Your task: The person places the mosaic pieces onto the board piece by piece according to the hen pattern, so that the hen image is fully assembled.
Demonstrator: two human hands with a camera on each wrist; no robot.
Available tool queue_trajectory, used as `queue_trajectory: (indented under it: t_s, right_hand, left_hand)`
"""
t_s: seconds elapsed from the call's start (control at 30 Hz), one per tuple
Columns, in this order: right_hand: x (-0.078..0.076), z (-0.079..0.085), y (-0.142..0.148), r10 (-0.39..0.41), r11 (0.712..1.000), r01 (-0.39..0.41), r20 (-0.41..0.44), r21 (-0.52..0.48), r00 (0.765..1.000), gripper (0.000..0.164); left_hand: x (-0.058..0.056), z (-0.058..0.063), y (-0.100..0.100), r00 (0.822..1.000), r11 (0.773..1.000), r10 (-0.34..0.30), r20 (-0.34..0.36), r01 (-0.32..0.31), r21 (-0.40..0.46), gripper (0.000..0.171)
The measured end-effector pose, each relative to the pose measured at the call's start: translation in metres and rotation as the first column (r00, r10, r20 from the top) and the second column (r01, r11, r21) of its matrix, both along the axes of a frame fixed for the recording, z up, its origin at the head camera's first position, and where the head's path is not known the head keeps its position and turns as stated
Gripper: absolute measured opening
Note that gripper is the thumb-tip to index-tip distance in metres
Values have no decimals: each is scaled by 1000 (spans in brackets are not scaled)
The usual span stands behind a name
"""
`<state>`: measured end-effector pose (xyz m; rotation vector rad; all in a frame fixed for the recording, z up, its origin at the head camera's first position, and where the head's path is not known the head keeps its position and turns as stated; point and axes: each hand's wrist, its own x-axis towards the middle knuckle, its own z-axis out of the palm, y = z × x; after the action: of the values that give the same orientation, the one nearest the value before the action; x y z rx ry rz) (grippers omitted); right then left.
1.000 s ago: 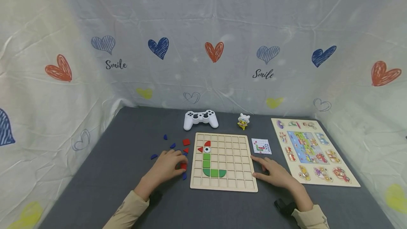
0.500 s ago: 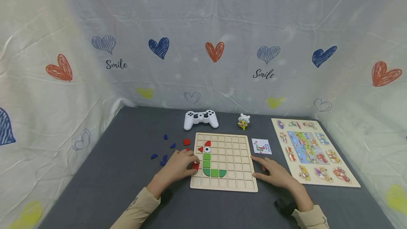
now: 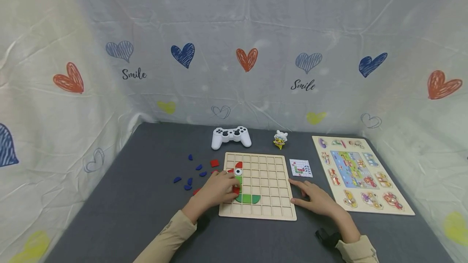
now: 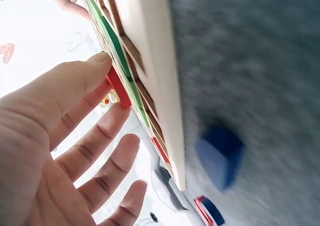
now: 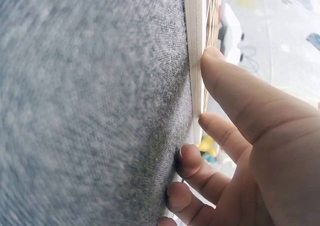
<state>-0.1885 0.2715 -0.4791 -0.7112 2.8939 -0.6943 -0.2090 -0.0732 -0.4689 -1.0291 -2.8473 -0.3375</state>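
Observation:
My left hand point(image 3: 215, 190) pinches a red square tile point(image 4: 118, 86) between thumb and fingers, over the left part of a wooden grid board point(image 3: 270, 206). The tile is right at the green pieces in the left wrist view. Set in the grid are a red quarter-round piece point(image 3: 239, 164), a white eye piece point(image 3: 238, 171) and several green pieces point(image 3: 246, 199), partly hidden by this hand. My right hand point(image 3: 314, 198) rests at the board's right edge, its thumb and index fingertip touching the rim, its fingers relaxed and holding nothing.
Loose blue half-round pieces point(image 3: 199, 167) and a red square point(image 3: 214, 163) lie left of the board. Behind it sit a white game controller point(image 3: 231, 137) and a small figurine point(image 3: 280, 139). A pattern card point(image 3: 301, 168) and a picture puzzle board point(image 3: 360, 177) lie to the right.
My left hand has picked up the red square tile from among the loose pieces and carried it right, over the grid. Blue pieces it covered now show. The right hand stays put.

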Motion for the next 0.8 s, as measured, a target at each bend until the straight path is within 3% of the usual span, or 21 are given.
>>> queue_trajectory:
  t_s: [0.37, 0.8]
  right_hand:
    - [-1, -1, 0, -3, 1000, 3, 6, -4, 1000, 64]
    - [-1, -1, 0, 4, 1000, -4, 5, -4, 1000, 64]
  left_hand:
    - [-7, 11, 25, 999, 997, -38, 19, 39, -68, 18]
    - [-11, 7, 33, 998, 995, -61, 13, 62, -79, 17]
